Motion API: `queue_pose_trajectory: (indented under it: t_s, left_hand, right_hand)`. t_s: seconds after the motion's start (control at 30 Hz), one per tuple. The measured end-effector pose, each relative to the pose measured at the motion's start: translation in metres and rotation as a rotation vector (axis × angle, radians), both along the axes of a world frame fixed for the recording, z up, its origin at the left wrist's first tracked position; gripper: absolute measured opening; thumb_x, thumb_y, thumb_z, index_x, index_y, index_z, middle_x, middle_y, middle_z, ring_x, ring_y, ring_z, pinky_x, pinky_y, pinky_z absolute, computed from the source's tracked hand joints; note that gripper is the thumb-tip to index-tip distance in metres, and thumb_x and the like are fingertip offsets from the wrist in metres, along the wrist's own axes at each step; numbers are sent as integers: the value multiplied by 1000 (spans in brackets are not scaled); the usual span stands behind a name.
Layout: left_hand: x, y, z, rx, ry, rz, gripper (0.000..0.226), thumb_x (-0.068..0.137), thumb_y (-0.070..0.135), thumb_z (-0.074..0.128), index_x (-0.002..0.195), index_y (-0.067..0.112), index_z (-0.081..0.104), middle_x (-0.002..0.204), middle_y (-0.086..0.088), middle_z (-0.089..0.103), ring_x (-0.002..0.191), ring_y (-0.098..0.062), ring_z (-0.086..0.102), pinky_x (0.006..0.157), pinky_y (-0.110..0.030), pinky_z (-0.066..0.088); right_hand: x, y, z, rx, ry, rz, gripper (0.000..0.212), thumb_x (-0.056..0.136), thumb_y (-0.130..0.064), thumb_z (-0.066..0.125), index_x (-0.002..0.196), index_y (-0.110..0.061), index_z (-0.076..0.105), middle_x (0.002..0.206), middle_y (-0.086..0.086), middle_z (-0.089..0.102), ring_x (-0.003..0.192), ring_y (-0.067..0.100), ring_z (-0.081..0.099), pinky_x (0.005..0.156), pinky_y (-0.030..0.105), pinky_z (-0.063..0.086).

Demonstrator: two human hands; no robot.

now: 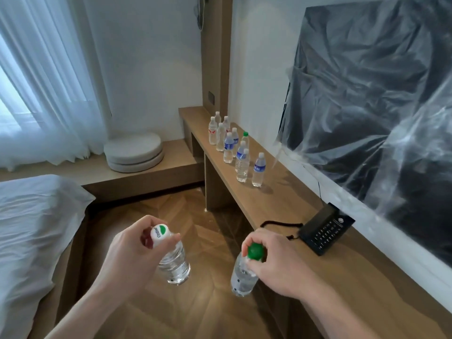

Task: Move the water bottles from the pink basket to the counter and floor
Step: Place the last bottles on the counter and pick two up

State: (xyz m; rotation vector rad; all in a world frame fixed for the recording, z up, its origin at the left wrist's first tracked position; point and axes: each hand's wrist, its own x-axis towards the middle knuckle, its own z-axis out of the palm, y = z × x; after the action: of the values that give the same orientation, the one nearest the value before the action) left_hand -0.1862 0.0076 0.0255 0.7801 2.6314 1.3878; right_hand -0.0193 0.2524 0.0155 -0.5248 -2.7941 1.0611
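My left hand [133,245] grips a clear water bottle with a white and green cap [174,261] by its neck, held over the wooden floor [195,302]. My right hand [276,263] holds a second clear bottle with a green cap [242,277] by its top, just off the front edge of the long wooden counter [288,206]. Several water bottles [236,149] stand upright in a loose row on the far part of the counter. The pink basket is out of view.
A black telephone [325,231] with a coiled cord lies on the counter near my right hand. A plastic-covered TV [367,94] hangs above it. A white bed [29,228] is at the left, round cushions [134,151] on a low ledge beyond.
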Motion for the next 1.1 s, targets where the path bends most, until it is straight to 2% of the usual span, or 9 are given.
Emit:
queue_pose_trajectory:
  t_s: [0.17,0.3,0.53,0.63,0.77,0.83,1.1]
  left_hand:
    - [-86,17,-2,23,-10,55,18,81,39,83,87,27,71,75,18,70,70,-4,65,51,-12,48]
    - [-167,32,-7,27,-20,48,17,81,39,83,87,25,73,66,20,66,62,-2,61,48,-11,45]
    - [-333,64,-9,10,21,-28,19,79,40,86,86,29,73,71,22,67,67,1,62,51,-12,45]
    - [-398,79,-3,19,13,-71,20,78,39,87,88,27,73,71,23,67,69,2,61,52,-11,44]
    - [-479,107,2,-8,22,-136,22,78,44,86,89,30,72,75,18,71,72,-1,64,59,-21,44]
    - [-513,123,4,-7,29,-155,22,78,46,85,88,31,71,75,17,71,73,-2,65,59,-22,45]
    - [-635,213,2,-24,40,-239,20,81,47,81,89,30,72,68,19,68,67,4,63,49,-10,42]
  right_hand:
    - [-101,31,9,26,28,43,18,91,-21,75,93,-37,67,101,-21,63,104,9,64,82,30,63]
    - [-182,52,13,42,35,37,17,91,-22,76,94,-37,67,100,-21,64,102,7,64,83,28,62]
    - [-318,68,9,62,38,-69,14,93,-29,76,95,-38,66,102,-23,64,111,-7,55,83,15,59]
    - [-364,76,9,42,39,-123,16,91,-35,77,99,-41,65,105,-26,62,107,2,62,85,25,63]
    - [-421,89,11,6,73,-214,15,93,-30,77,97,-39,66,105,-26,61,106,-1,60,85,28,63]
    - [-447,100,12,0,92,-239,14,93,-28,76,94,-38,66,102,-23,63,103,0,61,84,29,62]
    - [-557,171,15,-1,126,-303,16,91,-29,80,89,-40,69,97,-24,66,95,-2,62,72,16,50]
